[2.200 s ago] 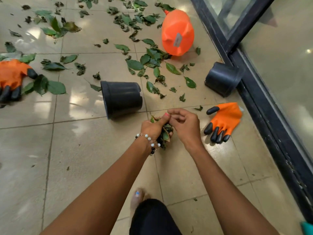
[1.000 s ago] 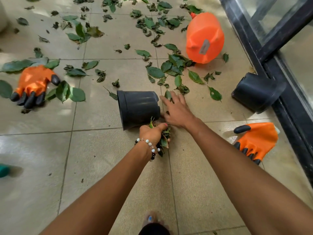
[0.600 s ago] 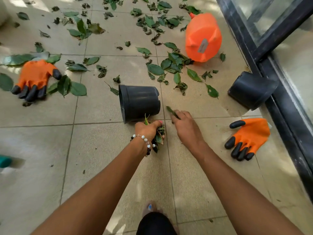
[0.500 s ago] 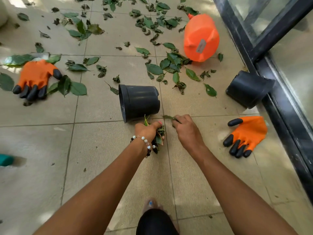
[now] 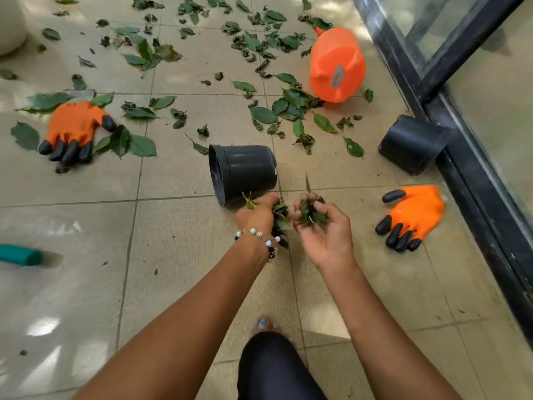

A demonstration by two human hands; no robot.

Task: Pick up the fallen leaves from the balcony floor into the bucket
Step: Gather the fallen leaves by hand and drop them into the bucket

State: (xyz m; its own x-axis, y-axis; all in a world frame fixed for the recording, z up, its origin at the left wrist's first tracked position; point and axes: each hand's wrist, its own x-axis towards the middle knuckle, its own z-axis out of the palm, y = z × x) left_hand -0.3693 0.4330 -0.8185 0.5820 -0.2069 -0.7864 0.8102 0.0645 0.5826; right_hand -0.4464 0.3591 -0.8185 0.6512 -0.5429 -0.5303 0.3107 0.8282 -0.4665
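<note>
Beige tiles (image 5: 178, 232) run under both hands, with a dark door frame (image 5: 476, 174) off to the right of them. Gathering is the step in hand. Left hand (image 5: 258, 216) grips a wad of leaves, fingers curled round it. Right hand (image 5: 321, 226), just beside it, is palm-up and cupped round a smaller clump (image 5: 310, 213) with the fingers bent over it. Most loose leaves (image 5: 291, 106) lie well ahead of the hands, and more are scattered ahead to the left. Just ahead of the left hand a black pot (image 5: 245, 171) lies on its side, mouth facing left. An orange jug (image 5: 336, 64) lies tipped over, far ahead of the right hand. No upright bucket shows, so which vessel is meant I cannot tell. By my judgement, the next move calls for merging the two handfuls or emptying them into a container stood upright, then reaching forward for the thick patch. Crushed bits may slip between the fingers.
</note>
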